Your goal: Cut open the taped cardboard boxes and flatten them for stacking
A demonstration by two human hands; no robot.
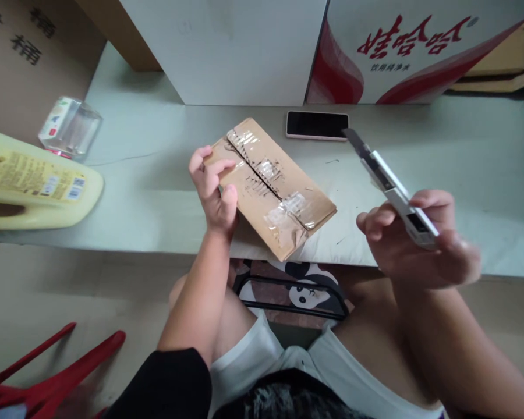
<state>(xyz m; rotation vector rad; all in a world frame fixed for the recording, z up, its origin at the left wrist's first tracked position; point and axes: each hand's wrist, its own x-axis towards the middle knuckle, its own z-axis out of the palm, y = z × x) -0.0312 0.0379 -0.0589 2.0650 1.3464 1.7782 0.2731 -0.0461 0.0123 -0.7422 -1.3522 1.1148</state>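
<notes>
My left hand point(216, 192) grips the left end of a flat brown cardboard box point(262, 218), with its fingers on the top face and edge. Clear tape covers parts of the box, and a dark slit runs along the seam through torn, marked tape. The box sits tilted at the table's front edge. Up to the right, my right hand point(413, 241) is closed around a white utility knife point(402, 198). Its dark blade is out and points up and to the left, apart from the box. A phone point(317, 125) with a black screen lies behind the box.
On the pale green tabletop point(157, 198), a yellow jug point(39, 180) and a clear plastic container point(72, 128) stand at the left. White cartons point(240, 52) line the back. A red chair or stool point(65, 366) is at lower left. A panda-patterned item point(305, 294) shows below the table edge.
</notes>
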